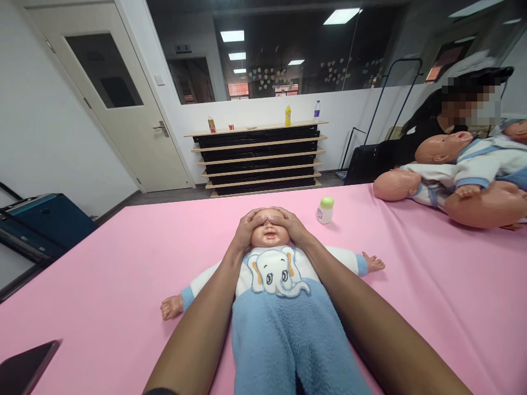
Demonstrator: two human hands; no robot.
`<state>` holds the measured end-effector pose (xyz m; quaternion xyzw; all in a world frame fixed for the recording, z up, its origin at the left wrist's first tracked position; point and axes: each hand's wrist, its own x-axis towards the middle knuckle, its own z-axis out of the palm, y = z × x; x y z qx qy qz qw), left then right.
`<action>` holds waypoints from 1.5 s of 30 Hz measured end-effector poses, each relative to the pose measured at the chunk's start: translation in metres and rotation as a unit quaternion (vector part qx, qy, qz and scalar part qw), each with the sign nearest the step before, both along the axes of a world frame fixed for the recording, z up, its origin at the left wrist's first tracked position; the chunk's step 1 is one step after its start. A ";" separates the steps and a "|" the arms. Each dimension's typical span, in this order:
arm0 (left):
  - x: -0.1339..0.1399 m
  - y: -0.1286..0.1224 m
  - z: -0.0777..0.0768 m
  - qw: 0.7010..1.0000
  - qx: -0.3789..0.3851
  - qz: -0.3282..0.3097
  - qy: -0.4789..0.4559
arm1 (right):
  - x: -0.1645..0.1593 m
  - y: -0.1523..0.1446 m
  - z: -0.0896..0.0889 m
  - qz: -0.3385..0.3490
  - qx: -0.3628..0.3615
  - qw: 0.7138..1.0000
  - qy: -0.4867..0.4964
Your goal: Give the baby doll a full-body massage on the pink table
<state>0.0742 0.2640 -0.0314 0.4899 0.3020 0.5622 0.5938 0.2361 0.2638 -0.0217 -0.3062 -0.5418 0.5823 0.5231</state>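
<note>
A baby doll (272, 323) lies on its back on the pink-covered table, its arms spread out. It wears a white and blue fleece suit with an elephant on the chest. My left hand (248, 226) cups one side of the doll's head, and my right hand (291, 224) cups the other. Both thumbs lie across the brow and eye area, hiding the eyes; the nose and mouth show between my hands. Fingers of both hands wrap round the top and sides of the head. A small white jar (325, 211) with a green lid stands beyond my right hand.
More dolls (457, 175) lie heaped at the table's right end, near a person (428, 115) in dark clothes. A phone-like dark slab (28, 365) rests at the left front. Behind the table (135, 247), bottles stand on a stack of folded tables (259, 148).
</note>
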 end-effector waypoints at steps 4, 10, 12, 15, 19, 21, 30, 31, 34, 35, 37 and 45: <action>0.000 0.000 -0.001 1.000 0.005 0.008 0.003 | -0.001 0.001 -0.002 -0.007 0.002 1.000 0.019; 0.000 0.001 -0.001 1.000 0.000 0.013 0.000 | -0.002 0.005 -0.005 -0.013 -0.010 0.999 0.043; 0.001 0.000 0.000 1.000 -0.003 0.012 -0.001 | -0.002 0.005 -0.006 -0.007 -0.009 0.999 0.051; 0.001 0.000 0.000 1.000 0.001 0.009 0.002 | -0.002 0.005 -0.008 0.000 -0.008 0.998 0.059; 0.002 0.002 -0.002 1.000 0.009 0.013 -0.009 | -0.002 0.006 -0.010 0.008 -0.001 0.997 0.075; 0.004 0.004 -0.003 1.000 0.012 0.017 -0.023 | -0.003 0.008 -0.012 0.004 0.002 0.996 0.088; 0.001 0.003 -0.005 1.000 0.005 -0.006 -0.025 | -0.002 0.004 -0.010 0.022 -0.022 0.998 0.049; 0.000 0.002 -0.004 1.000 0.005 -0.013 -0.017 | -0.001 0.003 -0.009 0.024 -0.025 0.999 0.038; -0.001 0.000 -0.003 1.000 -0.001 -0.013 -0.014 | 0.000 0.002 -0.007 0.018 -0.029 0.999 0.029; -0.001 0.000 -0.002 1.000 -0.004 -0.010 -0.016 | 0.000 0.002 -0.007 0.019 -0.029 0.999 0.029; -0.001 0.000 -0.002 1.000 -0.005 0.000 -0.022 | 0.000 0.003 -0.008 0.017 -0.025 0.999 0.030; 0.000 0.001 -0.002 0.999 -0.010 -0.013 -0.041 | -0.001 0.004 -0.011 0.032 -0.014 0.998 0.049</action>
